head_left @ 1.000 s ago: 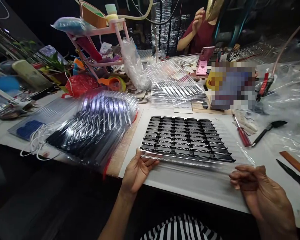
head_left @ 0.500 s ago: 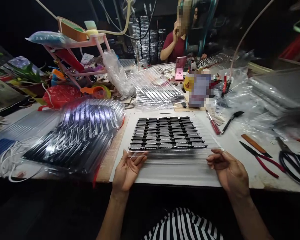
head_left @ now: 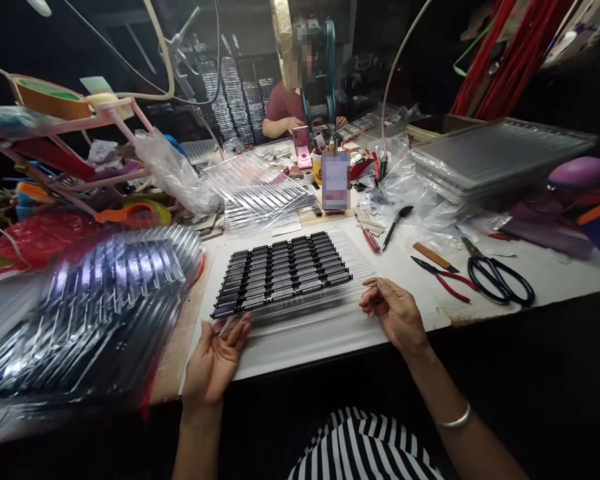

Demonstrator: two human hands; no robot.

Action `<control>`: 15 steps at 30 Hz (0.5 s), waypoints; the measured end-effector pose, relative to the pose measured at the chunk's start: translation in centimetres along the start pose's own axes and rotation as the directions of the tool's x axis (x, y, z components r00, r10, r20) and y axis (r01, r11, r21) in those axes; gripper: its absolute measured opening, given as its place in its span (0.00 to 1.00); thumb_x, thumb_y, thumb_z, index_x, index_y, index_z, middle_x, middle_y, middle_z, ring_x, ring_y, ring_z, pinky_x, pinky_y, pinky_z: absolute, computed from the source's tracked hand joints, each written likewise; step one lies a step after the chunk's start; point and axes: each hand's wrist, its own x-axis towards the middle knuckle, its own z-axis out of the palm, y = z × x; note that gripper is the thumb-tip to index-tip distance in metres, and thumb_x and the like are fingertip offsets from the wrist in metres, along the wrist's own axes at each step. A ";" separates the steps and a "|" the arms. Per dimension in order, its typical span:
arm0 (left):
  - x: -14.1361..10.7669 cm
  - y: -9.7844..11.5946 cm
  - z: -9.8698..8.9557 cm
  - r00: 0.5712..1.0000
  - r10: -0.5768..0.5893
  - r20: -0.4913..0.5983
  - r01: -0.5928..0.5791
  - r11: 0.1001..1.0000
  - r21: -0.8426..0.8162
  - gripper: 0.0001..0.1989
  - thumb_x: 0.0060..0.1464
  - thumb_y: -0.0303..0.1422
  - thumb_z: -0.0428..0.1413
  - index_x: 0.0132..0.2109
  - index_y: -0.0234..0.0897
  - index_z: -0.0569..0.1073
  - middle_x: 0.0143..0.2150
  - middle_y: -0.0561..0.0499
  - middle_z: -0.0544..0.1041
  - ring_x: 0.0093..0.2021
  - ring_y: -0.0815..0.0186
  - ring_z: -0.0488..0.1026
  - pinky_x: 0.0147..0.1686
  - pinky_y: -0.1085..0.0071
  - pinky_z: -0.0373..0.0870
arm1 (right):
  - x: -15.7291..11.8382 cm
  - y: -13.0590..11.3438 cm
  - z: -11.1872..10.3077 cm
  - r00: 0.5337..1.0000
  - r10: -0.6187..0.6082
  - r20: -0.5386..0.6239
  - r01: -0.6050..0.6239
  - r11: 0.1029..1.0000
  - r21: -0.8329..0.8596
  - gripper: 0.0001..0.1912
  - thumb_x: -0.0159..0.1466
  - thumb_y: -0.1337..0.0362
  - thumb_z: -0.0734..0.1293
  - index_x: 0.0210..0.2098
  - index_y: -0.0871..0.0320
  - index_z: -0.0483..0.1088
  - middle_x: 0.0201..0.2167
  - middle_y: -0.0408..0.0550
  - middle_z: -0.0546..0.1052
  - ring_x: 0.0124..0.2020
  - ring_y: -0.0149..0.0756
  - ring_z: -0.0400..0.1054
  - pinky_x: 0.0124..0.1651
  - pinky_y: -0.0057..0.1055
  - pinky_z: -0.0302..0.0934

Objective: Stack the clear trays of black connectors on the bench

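A clear plastic tray [head_left: 300,305] carries rows of small black slotted parts [head_left: 285,270], which look like connectors. It sits at a slant over a white sheet [head_left: 280,347] on the table, its near edge seemingly a little raised. My left hand [head_left: 215,357] grips the near left corner, thumb above and fingers below. At the near right corner, my right hand [head_left: 393,310] has its fingers curled in a pinch on the clear rim.
Stacked clear trays [head_left: 115,287] stand left, others [head_left: 500,157] at the back right. Red-handled pliers [head_left: 445,277], scissors [head_left: 500,277], a screwdriver [head_left: 369,235] and a black tool [head_left: 396,227] lie to the right. A phone [head_left: 336,180] stands behind. A co-worker [head_left: 285,113] sits opposite.
My view has swung right, so the table's things sit further left. The tray now looks more slanted, both hands still at its near corners. The co-worker's raised hand has come down.
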 end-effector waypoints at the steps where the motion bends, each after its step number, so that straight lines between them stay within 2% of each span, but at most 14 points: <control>1: -0.1 -0.1 0.1 1.000 0.005 -0.017 -0.005 1.000 0.002 0.28 0.66 0.35 0.34 0.33 0.29 0.75 0.39 0.32 0.79 0.45 0.55 0.76 0.41 0.62 0.76 | 0.0 -0.2 0.0 1.000 0.006 0.001 -0.006 1.000 0.006 0.16 0.62 0.52 0.66 0.34 0.61 0.71 0.21 0.47 0.74 0.21 0.31 0.65 0.23 0.24 0.57; 4: -0.6 -0.5 0.4 0.995 0.058 -0.078 -0.058 0.998 -0.001 0.22 0.64 0.37 0.40 0.35 0.29 0.74 0.41 0.30 0.78 0.48 0.50 0.74 0.42 0.59 0.75 | -1.3 -0.7 0.2 0.999 0.036 0.000 -0.036 0.999 0.016 0.16 0.62 0.53 0.66 0.34 0.62 0.71 0.21 0.46 0.73 0.20 0.29 0.63 0.22 0.23 0.55; 6: -1.2 -0.7 0.6 0.990 0.100 -0.103 -0.102 0.995 -0.014 0.20 0.62 0.40 0.46 0.45 0.27 0.72 0.48 0.26 0.74 0.53 0.47 0.70 0.45 0.56 0.74 | -3.3 -0.7 0.6 0.997 0.078 0.019 -0.078 0.997 0.010 0.17 0.63 0.53 0.65 0.36 0.63 0.71 0.20 0.46 0.73 0.18 0.28 0.61 0.20 0.22 0.53; 8: -2.0 -0.8 0.8 0.985 0.134 -0.111 -0.139 0.990 -0.039 0.26 0.59 0.40 0.50 0.57 0.25 0.64 0.57 0.24 0.67 0.57 0.46 0.66 0.49 0.55 0.71 | -5.9 0.2 1.3 0.984 0.166 0.071 -0.166 0.986 -0.003 0.19 0.65 0.52 0.63 0.41 0.64 0.71 0.19 0.46 0.72 0.17 0.29 0.61 0.18 0.22 0.52; 10: -2.6 -0.7 1.0 0.975 0.185 -0.124 -0.194 0.979 -0.060 0.31 0.58 0.38 0.51 0.63 0.26 0.55 0.62 0.26 0.60 0.60 0.48 0.63 0.54 0.56 0.66 | -8.6 1.7 1.9 0.927 0.345 0.150 -0.347 0.938 -0.009 0.24 0.64 0.48 0.63 0.44 0.65 0.69 0.19 0.47 0.72 0.16 0.29 0.62 0.17 0.22 0.49; 12: -3.1 -0.6 1.4 0.954 0.250 -0.168 -0.260 0.965 -0.043 0.32 0.59 0.36 0.50 0.65 0.28 0.51 0.65 0.28 0.56 0.61 0.51 0.61 0.57 0.56 0.62 | -10.9 3.4 2.2 0.821 0.516 0.245 -0.515 0.854 -0.073 0.32 0.61 0.42 0.63 0.48 0.67 0.68 0.20 0.49 0.74 0.16 0.31 0.63 0.17 0.22 0.50; 14: -3.6 -0.6 1.7 0.921 0.301 -0.247 -0.304 0.952 0.028 0.27 0.60 0.34 0.48 0.64 0.30 0.54 0.66 0.31 0.55 0.62 0.54 0.60 0.59 0.58 0.60 | -12.4 4.4 2.0 0.752 0.594 0.287 -0.550 0.805 -0.223 0.37 0.58 0.38 0.63 0.48 0.67 0.70 0.22 0.53 0.76 0.20 0.34 0.68 0.22 0.26 0.57; 15: -3.8 -0.8 1.8 0.903 0.323 -0.285 -0.316 0.946 0.073 0.24 0.61 0.32 0.47 0.63 0.32 0.58 0.66 0.34 0.55 0.63 0.56 0.59 0.60 0.60 0.59 | -12.8 4.3 1.7 0.746 0.594 0.300 -0.510 0.800 -0.316 0.37 0.57 0.36 0.62 0.46 0.65 0.72 0.23 0.53 0.76 0.23 0.36 0.69 0.26 0.28 0.60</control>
